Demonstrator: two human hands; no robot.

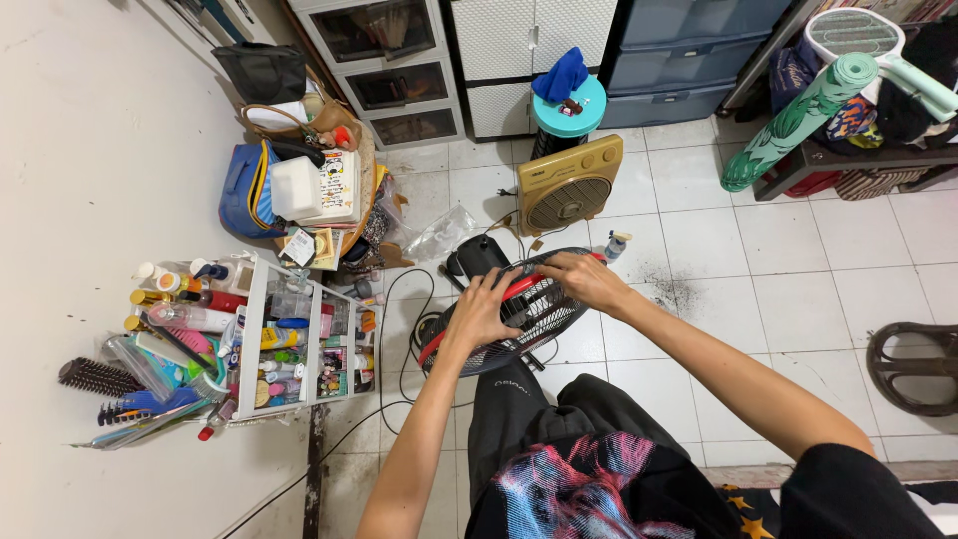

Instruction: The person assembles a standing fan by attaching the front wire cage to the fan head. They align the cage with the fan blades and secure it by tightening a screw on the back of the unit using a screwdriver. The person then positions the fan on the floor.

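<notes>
**A:** Head view, nearest first: what is seen at the bottom edge?

**B:** A dark printed shirt (589, 489) and black trousers are seen, and both forearms are stretched forward from there. The left hand (482, 307) is laid on the near-left part of the fan's wire grille (529, 311), fingers curled over the red rim band (520, 286). The right hand (584, 277) is set on the far rim, fingers bent down over the edge. Both hands are closed loosely about the rim rather than clenched; how tightly it is gripped cannot be told.

**A:** And where is the fan itself placed?

**B:** The fan is tilted on the white tiled floor (798, 289) just ahead of the knees, its black motor housing (477, 257) behind the grille and a black cord (391, 329) trailed off to the left.

**A:** How might the rim be handled well?

**B:** As a judgement only: the hands are best kept opposite each other, so that the ring is worked evenly and the thin wires are not bent.

**A:** What lies farther off?

**B:** A white rack of bottles (289, 339) is stood to the left, a yellow box fan (569, 185) beyond, and a teal stool (569, 115) before the drawer cabinets (384, 65).
</notes>
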